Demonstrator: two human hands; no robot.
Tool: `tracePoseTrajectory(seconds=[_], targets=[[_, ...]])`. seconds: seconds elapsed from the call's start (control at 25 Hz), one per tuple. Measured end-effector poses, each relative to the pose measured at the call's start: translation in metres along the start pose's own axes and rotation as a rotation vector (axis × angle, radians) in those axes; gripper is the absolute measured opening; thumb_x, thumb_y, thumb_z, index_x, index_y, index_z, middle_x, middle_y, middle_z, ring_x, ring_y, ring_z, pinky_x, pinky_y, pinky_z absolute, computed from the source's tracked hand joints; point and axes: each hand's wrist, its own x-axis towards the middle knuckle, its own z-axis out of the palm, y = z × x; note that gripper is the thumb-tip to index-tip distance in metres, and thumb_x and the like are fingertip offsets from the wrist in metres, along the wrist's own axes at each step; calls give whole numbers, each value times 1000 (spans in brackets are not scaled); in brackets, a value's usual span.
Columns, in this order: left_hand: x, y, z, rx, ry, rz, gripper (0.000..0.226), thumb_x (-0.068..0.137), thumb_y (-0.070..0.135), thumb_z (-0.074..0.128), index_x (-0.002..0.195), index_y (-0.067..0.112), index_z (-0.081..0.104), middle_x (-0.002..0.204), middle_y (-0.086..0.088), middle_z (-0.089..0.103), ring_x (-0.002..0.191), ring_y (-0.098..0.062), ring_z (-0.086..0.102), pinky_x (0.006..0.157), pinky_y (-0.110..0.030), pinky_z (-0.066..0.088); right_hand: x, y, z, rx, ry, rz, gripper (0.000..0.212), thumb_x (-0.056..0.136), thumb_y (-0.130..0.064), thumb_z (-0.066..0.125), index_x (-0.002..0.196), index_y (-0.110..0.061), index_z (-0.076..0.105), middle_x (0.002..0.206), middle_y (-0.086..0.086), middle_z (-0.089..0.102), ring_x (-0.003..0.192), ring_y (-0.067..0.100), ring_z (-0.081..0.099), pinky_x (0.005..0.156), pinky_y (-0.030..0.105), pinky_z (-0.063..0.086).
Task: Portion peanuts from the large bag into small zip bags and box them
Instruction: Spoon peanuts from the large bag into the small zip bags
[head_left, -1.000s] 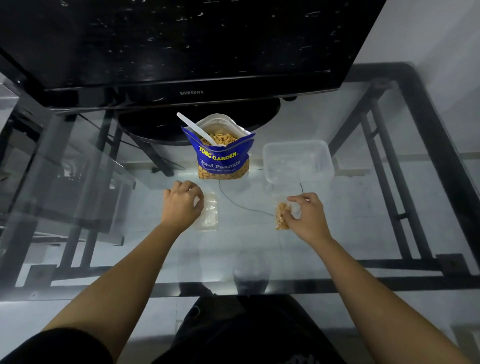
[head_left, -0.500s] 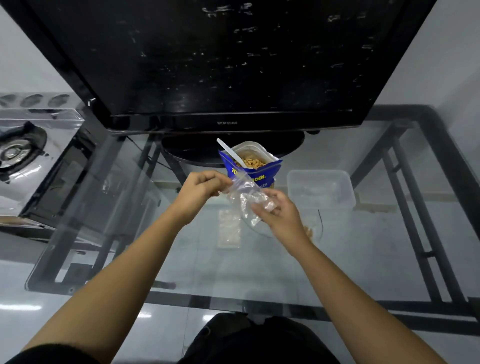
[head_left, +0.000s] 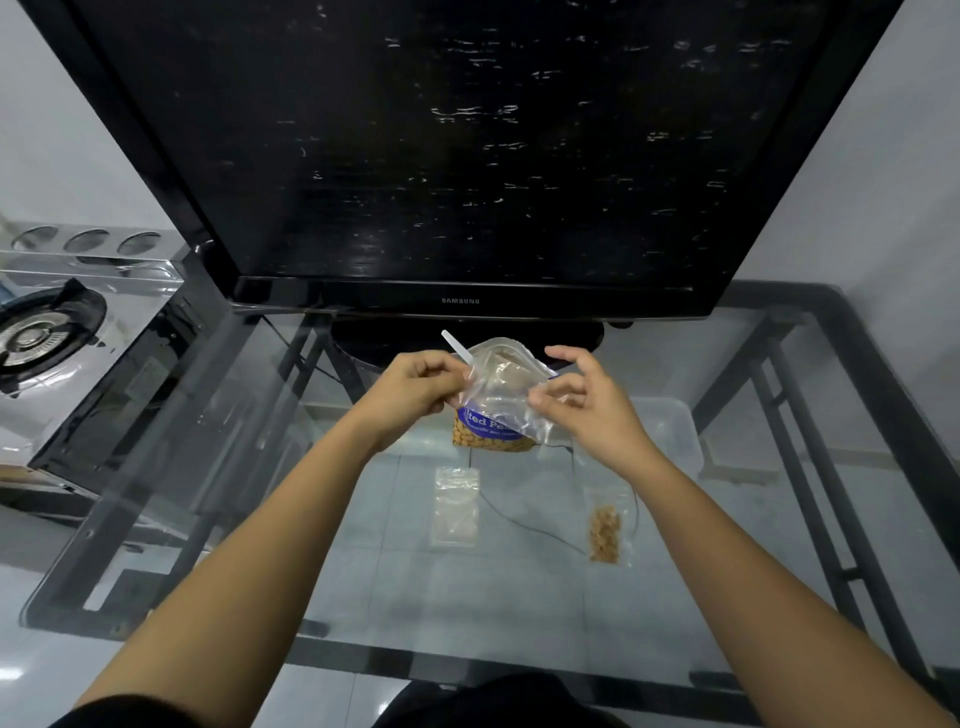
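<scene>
Head-worn wide-angle view, looking forward and down.

The single camera sits above and behind the hands (head_left: 498, 400), close enough that both forearms run up from the bottom corners. It faces across the glass worktop (head_left: 519, 597) toward a television (head_left: 467, 156) beyond the hands; a gas stove (head_left: 47, 327) shows far to their left.

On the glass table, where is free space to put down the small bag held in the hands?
Bare glass lies between the empty flat bag and the filled bag, crossed only by a thin wire. Nearer the front edge of the table is also bare. Around the peanut bag and box it is crowded.
</scene>
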Motion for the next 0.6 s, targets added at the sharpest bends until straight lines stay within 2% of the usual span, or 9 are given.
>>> tracePoseTrajectory(seconds=[0.08,0.2,0.24,0.32,0.4,0.48,0.6], targets=[[6,0,-1,104,66,40,16,86,3,58,74,11,66,55,10,62,53,1,54,53,-10,42,3,1,-5,21,-38,18,56,82,-25,68,130,-30,40,95,-4,69,88,6,65,77,17,47],[13,2,-1,194,85,48,16,84,3,59,74,12,68,62,2,64,53,0,57,55,-9,44,9,6,-13,125,-117,99,61,84,-16,66,134,-32,35,108,0,68,103,16,64,90,31,49],[16,2,0,204,84,47,14,83,2,59,76,10,68,64,-2,64,53,0,57,54,-9,43,11,7,-14,107,-102,104,63,84,-13,64,135,-30,33,116,-1,65,111,16,60,92,30,47],[20,2,3,194,119,58,11,83,0,58,80,4,68,66,-4,64,53,0,58,53,-10,44,12,5,-13,-66,35,31,63,83,-10,62,137,-23,32,133,-1,51,124,14,47,93,22,38],[24,4,4,163,142,65,9,83,1,59,82,3,68,70,-2,64,56,2,59,57,-14,47,11,-3,-10,-331,143,-154,61,83,-22,64,136,-21,37,139,-4,43,128,10,37,96,19,29],[26,7,6,145,117,65,9,84,3,60,83,4,68,75,-1,65,60,3,60,59,-15,48,13,-9,-3,-537,98,-296,70,77,-40,69,137,-21,38,141,-5,41,130,9,32,101,20,24],[25,12,13,88,97,37,11,85,2,58,88,-3,68,73,0,65,57,6,61,50,-7,43,23,-8,9,-686,41,-313,86,68,-55,71,139,-22,35,142,-4,42,132,12,34,109,23,17]])
